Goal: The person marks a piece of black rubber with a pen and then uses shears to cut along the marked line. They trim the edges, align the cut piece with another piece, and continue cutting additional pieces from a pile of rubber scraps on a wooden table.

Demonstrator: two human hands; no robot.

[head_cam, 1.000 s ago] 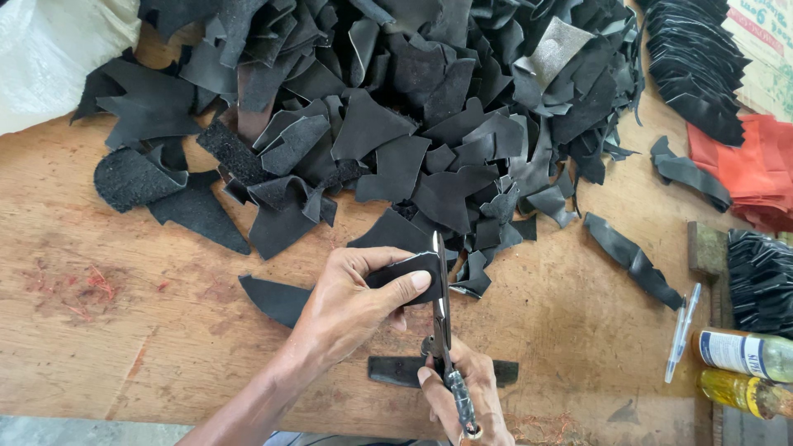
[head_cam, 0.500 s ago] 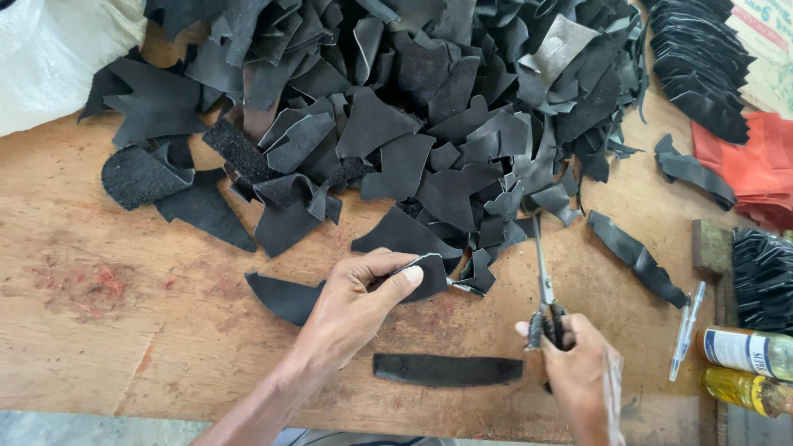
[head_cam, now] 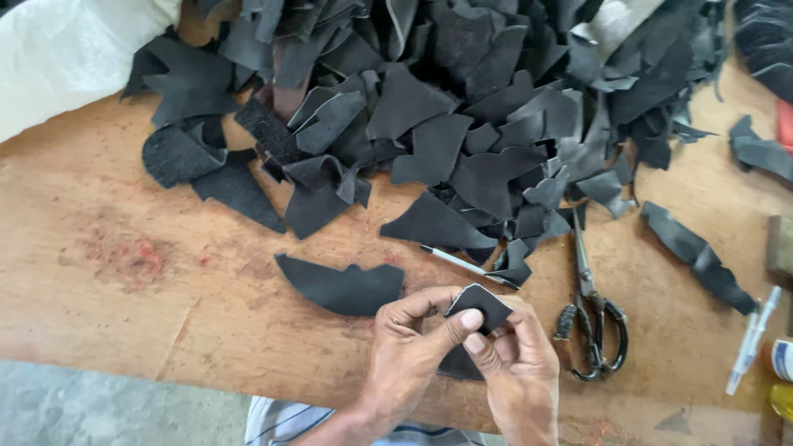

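My left hand (head_cam: 410,353) and my right hand (head_cam: 520,372) meet near the table's front edge, both pinching a small black leather piece (head_cam: 483,303). A second dark piece (head_cam: 457,363) lies under my hands, mostly hidden. Black-handled scissors (head_cam: 591,324) lie flat on the wooden table (head_cam: 124,281) just right of my right hand, blades pointing away. A curved black offcut (head_cam: 340,287) rests left of my left hand. A thin pen (head_cam: 457,263) lies just beyond my fingers.
A big heap of black leather scraps (head_cam: 462,99) covers the far half of the table. A white sack (head_cam: 66,58) sits far left. A long black strip (head_cam: 698,256), a white marker (head_cam: 750,340) and bottles (head_cam: 781,376) lie at the right edge.
My right hand laid the scissors down on the table at the right and moved left to join my left hand on the small leather piece. The view shifted.
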